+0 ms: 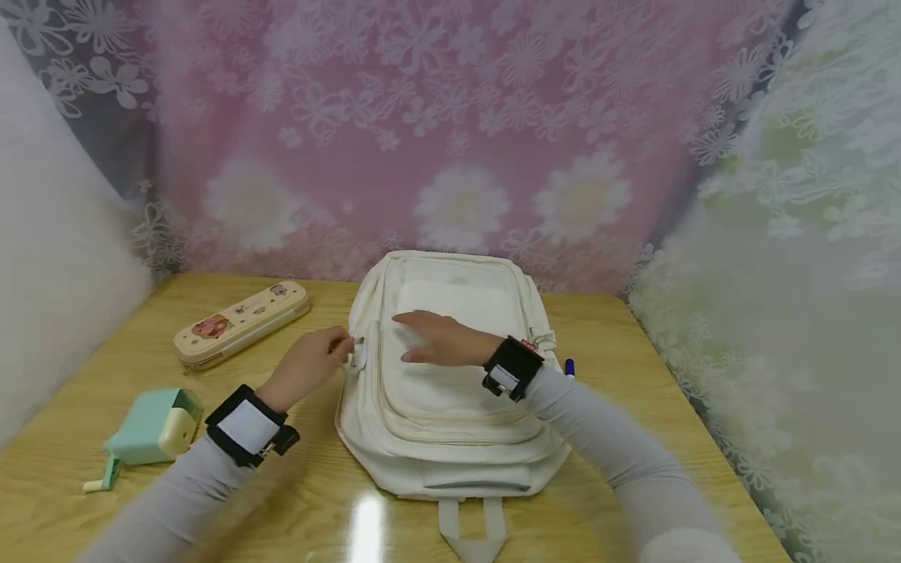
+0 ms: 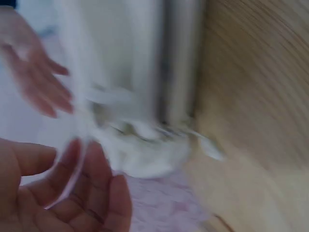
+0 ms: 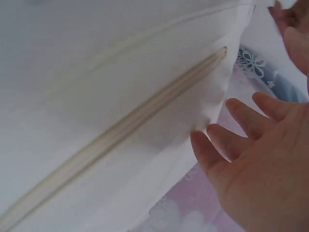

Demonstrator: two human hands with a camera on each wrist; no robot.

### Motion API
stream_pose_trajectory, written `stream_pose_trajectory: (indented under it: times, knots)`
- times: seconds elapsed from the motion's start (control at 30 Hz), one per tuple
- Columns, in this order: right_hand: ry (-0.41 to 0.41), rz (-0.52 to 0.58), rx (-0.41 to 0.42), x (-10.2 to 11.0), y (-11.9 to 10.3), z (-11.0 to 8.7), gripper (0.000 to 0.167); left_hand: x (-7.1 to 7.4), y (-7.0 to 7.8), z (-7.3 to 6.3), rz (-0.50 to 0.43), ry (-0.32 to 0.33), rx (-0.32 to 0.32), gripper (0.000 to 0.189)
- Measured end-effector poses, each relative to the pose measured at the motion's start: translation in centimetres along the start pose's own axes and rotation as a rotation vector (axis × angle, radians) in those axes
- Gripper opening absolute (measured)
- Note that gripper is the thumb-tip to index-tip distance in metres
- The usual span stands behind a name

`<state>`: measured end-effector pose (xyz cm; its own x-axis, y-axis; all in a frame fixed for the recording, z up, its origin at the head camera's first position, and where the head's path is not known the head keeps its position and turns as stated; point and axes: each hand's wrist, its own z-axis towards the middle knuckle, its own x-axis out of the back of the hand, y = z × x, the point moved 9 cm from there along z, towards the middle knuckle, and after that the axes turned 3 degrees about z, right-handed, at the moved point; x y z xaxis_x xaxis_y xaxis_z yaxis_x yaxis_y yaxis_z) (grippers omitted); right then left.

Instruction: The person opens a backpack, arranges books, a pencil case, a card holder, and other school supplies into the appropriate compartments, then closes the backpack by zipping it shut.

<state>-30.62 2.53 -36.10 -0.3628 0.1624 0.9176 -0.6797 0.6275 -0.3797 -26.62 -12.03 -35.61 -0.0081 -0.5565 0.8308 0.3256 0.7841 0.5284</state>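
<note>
A white backpack point(image 1: 450, 399) lies on the table, its top loop toward me. My left hand point(image 1: 306, 363) is at its left edge, beside a pale side strap point(image 1: 360, 354). In the left wrist view that hand's fingers point(image 2: 118, 198) are loosely bent, and nothing is plainly held. Over the front panel is my right hand point(image 1: 446, 340), its fingers extended. Seen from the right wrist, the right hand point(image 3: 270, 164) has spread fingers close to the white fabric, near a beige zipper point(image 3: 125, 125); whether they touch is unclear. The left wrist view is blurred.
A cream pencil case point(image 1: 242, 324) with printed pictures lies at the back left. Nearer on the left stands a mint-green sharpener-like device with a crank point(image 1: 148, 430). A blue-capped pen point(image 1: 569, 367) peeks out right of the backpack. Floral curtains point(image 1: 450, 141) hang behind and beside the table.
</note>
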Motion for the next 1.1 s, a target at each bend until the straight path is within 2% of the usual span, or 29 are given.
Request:
stream_pose_trajectory:
  times: [0.07,0.13,0.23,0.33,0.43,0.53,0.6,0.67,0.83,0.9,0.97,1.1]
  knots:
    - [-0.037,-0.022,-0.018,-1.1,-0.1,1.0,0.071,-0.8,-2.7,-0.1,0.057,-0.040,0.079,0.022]
    - [-0.064,-0.067,-0.032,-2.0,-0.3,1.6,0.075,-2.2,-4.4,-0.2,0.063,-0.132,0.108,0.031]
    - [-0.075,-0.175,-0.032,-2.9,-0.5,2.1,0.079,-4.5,-5.9,-0.2,-0.053,-0.270,0.148,0.042]
    - [-0.061,-0.214,-0.025,-3.0,-0.9,2.3,0.082,-5.4,-6.8,-0.2,-0.156,-0.325,0.197,0.044]
    - [-0.056,-0.217,-0.024,-3.0,-1.1,2.4,0.086,-5.0,-6.9,-0.1,-0.118,-0.301,0.197,0.033]
    - [-0.052,-0.226,-0.032,-3.0,-1.1,2.3,0.088,-4.7,-6.6,-0.1,-0.057,-0.278,0.163,0.019]
    - [-0.053,-0.230,-0.034,-3.0,-1.2,2.1,0.088,-4.8,-6.5,0.0,-0.060,-0.272,0.143,0.015]
    - [-0.051,-0.235,-0.034,-2.8,-1.3,1.9,0.088,-5.1,-6.6,0.0,-0.095,-0.274,0.151,0.013]
    - [-0.050,-0.241,-0.049,-2.6,-1.0,1.6,0.089,-5.7,-7.1,0.6,-0.297,-0.273,0.204,0.016]
    - [-0.048,-0.227,-0.060,-2.6,-1.0,1.6,0.090,-5.9,-7.1,0.8,-0.339,-0.280,0.213,0.022]
    - [-0.049,-0.214,-0.066,-2.4,-1.0,1.5,0.091,-6.1,-7.1,1.0,-0.312,-0.295,0.219,0.026]
    - [-0.062,-0.201,-0.081,-2.3,-1.2,1.4,0.092,-6.1,-6.7,1.1,-0.112,-0.319,0.194,0.025]
